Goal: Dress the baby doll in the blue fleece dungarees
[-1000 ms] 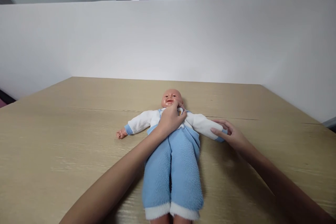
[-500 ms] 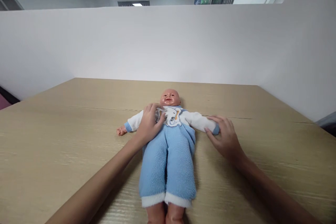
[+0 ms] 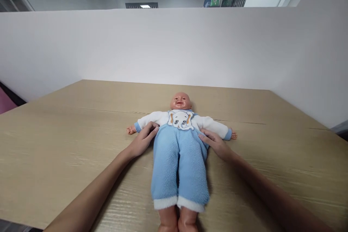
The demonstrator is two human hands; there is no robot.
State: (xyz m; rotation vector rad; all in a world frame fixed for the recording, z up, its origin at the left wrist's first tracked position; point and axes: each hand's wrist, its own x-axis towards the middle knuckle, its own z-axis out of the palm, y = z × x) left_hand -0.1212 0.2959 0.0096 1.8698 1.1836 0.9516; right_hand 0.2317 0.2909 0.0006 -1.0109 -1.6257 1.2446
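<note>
A baby doll (image 3: pixel 179 152) lies face up on the wooden table (image 3: pixel 67 141), arms spread, in a white top with an elephant patch and fluffy blue trousers. My left hand (image 3: pixel 143 140) rests at the doll's left side just under its sleeve, fingers stretched toward the waist of the trousers. On the other side my right hand (image 3: pixel 216 144) lies against the doll's waist below the other sleeve, fingers extended and touching the blue fabric. Neither hand grips anything that I can see.
A white partition wall (image 3: pixel 174 47) runs behind and to the right of the table. The table's near edge shows at the bottom left. Ceiling lights and a dark window are above the partition.
My left hand slid from the doll's chest and shoulder down to its side. My right hand left the doll's sleeve cuff and moved inward to the waist. The elephant patch is now uncovered.
</note>
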